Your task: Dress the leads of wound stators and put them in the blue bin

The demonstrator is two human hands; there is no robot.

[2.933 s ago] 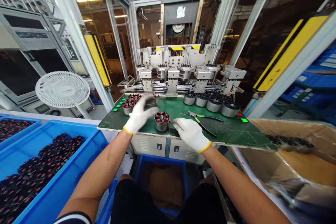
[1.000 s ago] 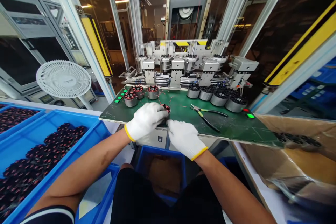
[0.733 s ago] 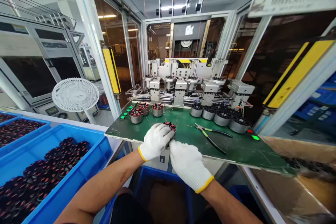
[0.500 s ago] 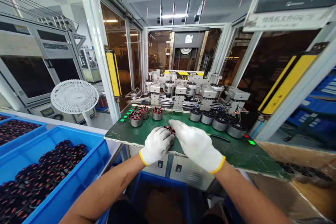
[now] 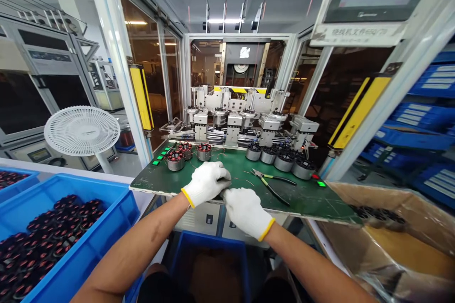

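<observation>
Both my hands wear white knitted gloves with yellow cuffs and meet at the front edge of the green worktop (image 5: 213, 163). My left hand (image 5: 208, 182) is closed around a motor stator, almost wholly covered by the gloves. Against its other side my right hand (image 5: 247, 210) has its fingers curled in; the fingertips are hidden. To the right lie cutting pliers (image 5: 265, 181) with green and black handles, jaws toward the machine. Beyond my left hand stand three copper-wound stators, one of them a wound stator (image 5: 204, 152) by itself. Loose wire ends lie about.
Several bare stators (image 5: 284, 161) line the right back of the worktop, before the winding machine (image 5: 234, 128). A blue crate (image 5: 117, 218) of wound parts stands left, near a white fan (image 5: 82, 130). At right is a lined carton (image 5: 391, 194); below, a blue bin (image 5: 209, 241).
My right hand has gone from flat and stretched out to curled beside my left. The pliers, mostly hidden under it before, now lie uncovered. The view has swung somewhat to the right.
</observation>
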